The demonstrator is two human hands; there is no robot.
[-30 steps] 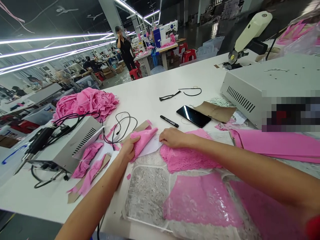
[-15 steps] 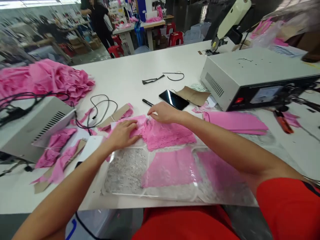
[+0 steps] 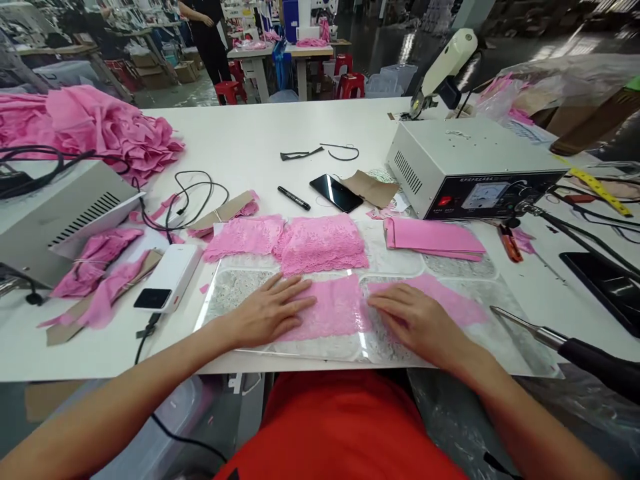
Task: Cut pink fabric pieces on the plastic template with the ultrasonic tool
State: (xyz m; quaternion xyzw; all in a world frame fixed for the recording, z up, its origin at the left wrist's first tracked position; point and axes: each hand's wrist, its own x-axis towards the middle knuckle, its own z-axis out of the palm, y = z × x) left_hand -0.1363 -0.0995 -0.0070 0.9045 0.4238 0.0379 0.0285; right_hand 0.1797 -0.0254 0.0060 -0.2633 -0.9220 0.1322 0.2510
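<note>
My left hand [image 3: 274, 310] lies flat, fingers spread, over the left part of a pink lace piece [image 3: 333, 305] on a clear plastic sheet with white outlines [image 3: 320, 350]. My right hand [image 3: 413, 317] rests at that piece's right edge, fingers loosely bent and their tips touching the sheet or the lace; I see nothing gripped in it. Another pink piece [image 3: 450, 300] extends from behind the right hand. Just beyond my hands lie a stack of scalloped pink lace [image 3: 323, 245] and a smaller lace piece [image 3: 245, 237] beside it.
A soldering-iron-like tool [image 3: 545, 335] points in from the right. Behind are folded pink fabric [image 3: 433, 238], a marker [image 3: 294, 198], a phone [image 3: 336, 193] and a grey control box [image 3: 475, 153]. At left are a white power bank [image 3: 170, 279], cables and a pink fabric heap [image 3: 95, 133].
Both hands have left the lace stack and come nearer to my body, onto the lace piece in front. The view has shifted, showing the hot-looking pointed tool at right.
</note>
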